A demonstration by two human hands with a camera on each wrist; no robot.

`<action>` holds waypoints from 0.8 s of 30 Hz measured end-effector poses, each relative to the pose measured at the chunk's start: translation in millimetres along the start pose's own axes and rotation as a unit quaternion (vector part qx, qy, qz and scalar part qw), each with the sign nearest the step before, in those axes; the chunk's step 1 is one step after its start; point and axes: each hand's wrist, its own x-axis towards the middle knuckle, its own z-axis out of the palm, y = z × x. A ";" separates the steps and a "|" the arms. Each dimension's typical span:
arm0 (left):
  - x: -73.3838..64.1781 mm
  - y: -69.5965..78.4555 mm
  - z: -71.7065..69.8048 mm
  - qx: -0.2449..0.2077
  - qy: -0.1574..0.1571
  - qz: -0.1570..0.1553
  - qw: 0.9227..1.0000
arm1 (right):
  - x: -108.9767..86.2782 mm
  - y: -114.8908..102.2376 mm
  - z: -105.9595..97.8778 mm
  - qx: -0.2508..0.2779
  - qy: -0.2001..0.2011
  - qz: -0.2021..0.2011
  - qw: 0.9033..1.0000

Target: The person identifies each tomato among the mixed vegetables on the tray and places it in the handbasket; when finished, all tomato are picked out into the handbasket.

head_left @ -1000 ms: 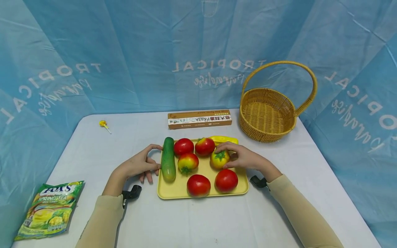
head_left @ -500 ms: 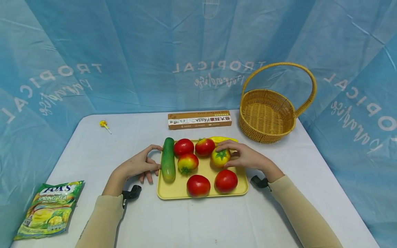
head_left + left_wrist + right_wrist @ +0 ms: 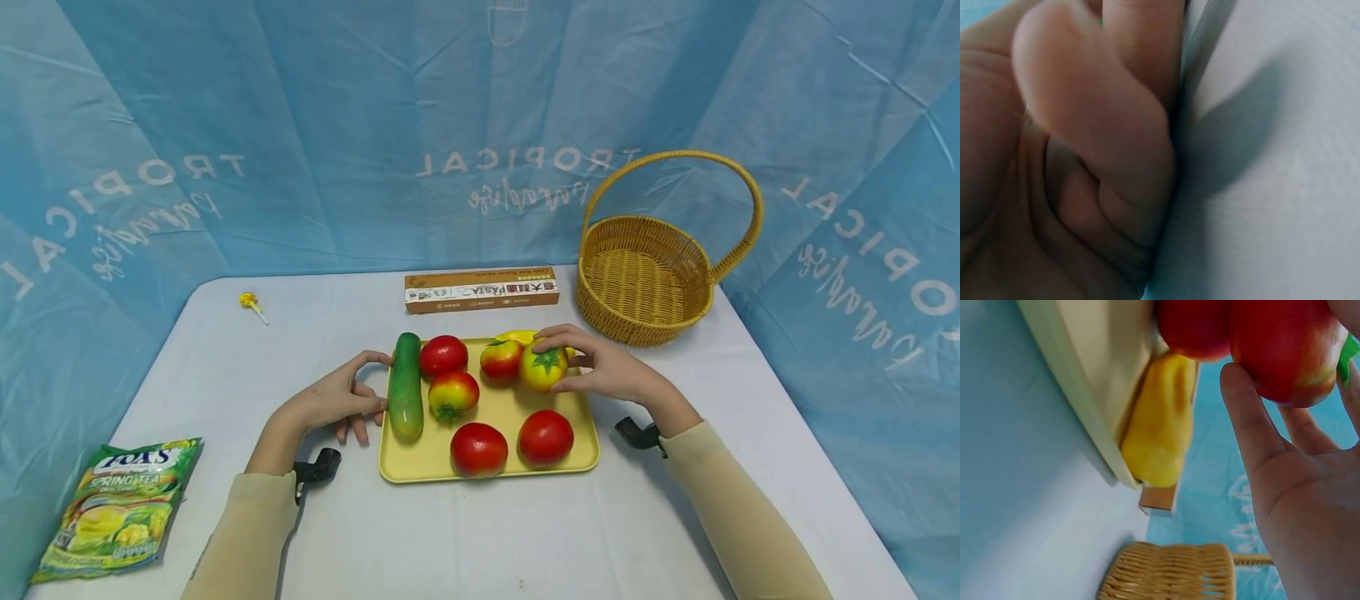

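In the head view my right hand [image 3: 615, 375] grips a yellow-and-red tomato [image 3: 543, 368] with a green calyx, over the back right of a yellow tray [image 3: 502, 408]. From the right wrist view the gripped tomato [image 3: 1285, 350] shows its red side, off the tray floor. Another red-and-yellow tomato [image 3: 501, 362] is close beside it. My left hand [image 3: 330, 400] rests at the tray's left edge, thumb and index fingertips apart, near a green cucumber [image 3: 406, 387]. Also on the tray are red tomatoes [image 3: 478, 449], a red-and-yellow tomato [image 3: 453, 395] and a long yellow piece [image 3: 1160, 425], partly hidden in the head view.
Behind the tray lies a pasta box [image 3: 482, 290]. A wicker basket [image 3: 645, 279] with a tall handle stands at the back right. A lollipop [image 3: 252, 306] is at the back left, and a green candy bag [image 3: 120, 510] at the front left.
My right hand has moved the gripped tomato up and to the right. The neighbouring red-and-yellow tomato has shifted slightly right and turned. My left hand has stayed in place.
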 end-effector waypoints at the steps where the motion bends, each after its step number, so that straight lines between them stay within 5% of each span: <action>1: -0.1 0.1 0.0 -0.001 0.000 0.001 1.000 | -1.3 -1.4 -1.6 0.001 0.003 -0.002 1.000; 14: 0.0 0.8 -0.4 0.002 0.000 0.005 1.000 | -15.1 -11.6 -26.8 -0.004 0.074 0.011 0.997; 24: 0.4 -0.4 0.9 0.003 0.003 -0.006 1.000 | -25.3 -17.3 -67.6 0.022 0.201 0.026 0.979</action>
